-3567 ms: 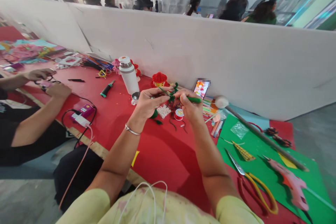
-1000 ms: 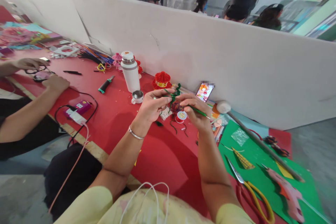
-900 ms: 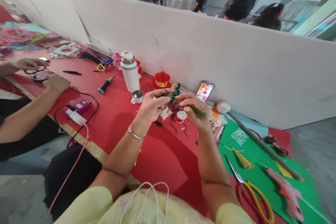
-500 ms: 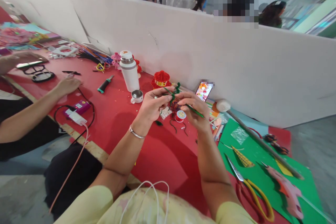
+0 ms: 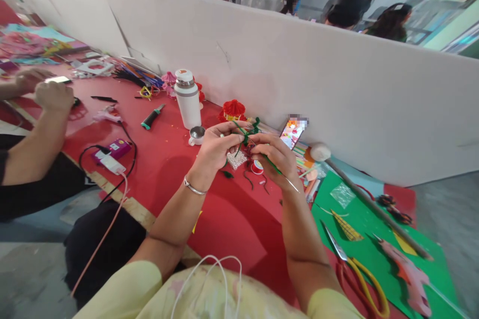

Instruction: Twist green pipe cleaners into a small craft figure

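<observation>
My left hand (image 5: 224, 143) pinches a small piece of green yarn work (image 5: 246, 135) between thumb and fingers, with green strands hanging from it. A curly green end (image 5: 256, 123) stands up just beyond my fingertips. Close beside it on the right, my right hand (image 5: 275, 152) is closed around a slim crochet hook (image 5: 292, 184) with a green grip, its thin silver end pointing back towards my wrist. Fingers hide the hook's working tip. Under my hands lie a pile of white beads (image 5: 236, 160), a red thread spool (image 5: 257, 167) and short dark yarn bits.
A white thermos (image 5: 187, 102) and its cup (image 5: 196, 135) stand left of my hands. A phone (image 5: 294, 132) leans against the white partition (image 5: 262, 65). Scissors (image 5: 352, 264) and a pink glue gun (image 5: 406, 274) lie right, on green sheet. Another person's hands (image 5: 54, 93) are at far left.
The hook in my right hand has tilted, and its silver end now shows by my wrist. My left hand keeps its pinch. The neighbour's near hand has moved left, away from their glue gun.
</observation>
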`<state>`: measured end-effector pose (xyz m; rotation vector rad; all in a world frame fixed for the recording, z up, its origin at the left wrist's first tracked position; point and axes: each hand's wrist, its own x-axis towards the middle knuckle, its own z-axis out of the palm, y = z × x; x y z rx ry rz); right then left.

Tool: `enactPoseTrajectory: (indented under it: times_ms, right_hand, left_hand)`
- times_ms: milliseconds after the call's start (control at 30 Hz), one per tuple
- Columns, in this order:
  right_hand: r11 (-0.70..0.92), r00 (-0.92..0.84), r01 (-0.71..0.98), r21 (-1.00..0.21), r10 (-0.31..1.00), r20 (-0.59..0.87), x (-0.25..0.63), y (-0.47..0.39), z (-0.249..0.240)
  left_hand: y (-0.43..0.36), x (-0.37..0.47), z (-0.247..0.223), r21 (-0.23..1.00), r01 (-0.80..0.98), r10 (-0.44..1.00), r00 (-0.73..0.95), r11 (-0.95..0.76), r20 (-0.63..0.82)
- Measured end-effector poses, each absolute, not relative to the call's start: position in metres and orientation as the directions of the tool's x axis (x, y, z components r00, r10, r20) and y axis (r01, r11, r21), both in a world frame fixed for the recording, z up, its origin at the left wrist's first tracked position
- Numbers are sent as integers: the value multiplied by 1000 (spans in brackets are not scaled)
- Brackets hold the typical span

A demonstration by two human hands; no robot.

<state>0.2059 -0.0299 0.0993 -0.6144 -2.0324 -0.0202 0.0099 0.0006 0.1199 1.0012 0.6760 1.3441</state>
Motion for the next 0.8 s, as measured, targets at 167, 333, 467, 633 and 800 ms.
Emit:
enactPoseTrajectory:
  times_ms: [167,333,467,633,800]
  right_hand:
    - [864,-400,432,-258,440,804,205,-34,102]
    - [854,-348,418,-310,466,814,204,-35,101]
    - [859,-307,402,-318,453,837,202,-33,99]
    - [873,-305,388,-295,424,853,202,-31,97]
    - [857,-297,441,-266,419,858,202,-28,92]
  left_hand:
    - [4,6,120,887,-460,978,158,-46,133]
    - [5,6,116,888,-458,972,192,-33,135]
    - [2,7,115,878,-479,966,225,-6,129]
    - [1,6,116,874,-486,963,240,7,126]
    - [2,8,115,881,-474,965,226,-12,135]
